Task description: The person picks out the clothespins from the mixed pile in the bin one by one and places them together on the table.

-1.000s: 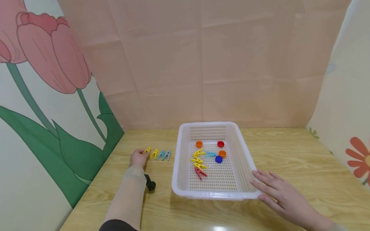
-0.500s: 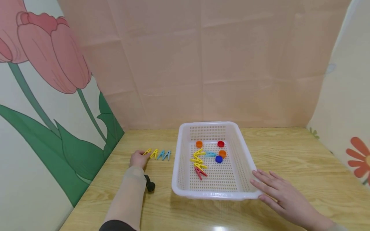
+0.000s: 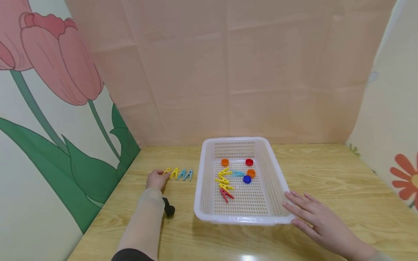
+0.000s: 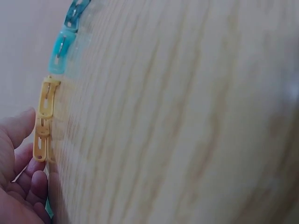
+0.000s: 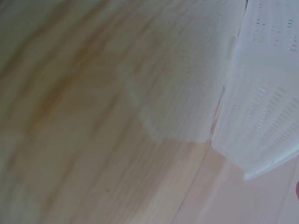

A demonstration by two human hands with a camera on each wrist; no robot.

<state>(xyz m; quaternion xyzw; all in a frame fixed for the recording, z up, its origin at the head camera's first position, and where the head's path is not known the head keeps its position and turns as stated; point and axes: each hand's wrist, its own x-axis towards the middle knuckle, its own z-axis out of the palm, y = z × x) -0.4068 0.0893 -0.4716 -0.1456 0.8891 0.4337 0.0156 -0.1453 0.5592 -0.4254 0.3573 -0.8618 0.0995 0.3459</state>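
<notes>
Four clothespins stand in a row on the table left of the basket, so several in all: a yellow clothespin (image 3: 167, 170) at the left end, another yellow clothespin (image 3: 174, 173), then a light blue clothespin (image 3: 181, 174) and a greyer blue clothespin (image 3: 188, 175). My left hand (image 3: 157, 179) pinches the leftmost yellow one; the left wrist view has the thumb (image 4: 21, 127) and curled fingers around its end. A speck of green shows below those fingers, its kind unclear. My right hand (image 3: 321, 223) rests with straight fingers on the right rim of the white basket (image 3: 241, 220).
Inside the basket lie yellow clothespins (image 3: 222, 180), a red clothespin (image 3: 226, 195), a blue clothespin (image 3: 237, 174), and orange (image 3: 251, 173), red (image 3: 249, 162) and dark blue (image 3: 247, 179) caps. Behind the wooden table (image 3: 326, 163) hangs a peach cloth (image 3: 228, 72).
The yellow clothespin at the left end has shifted very slightly under my left fingers. My right hand and the basket stay in place.
</notes>
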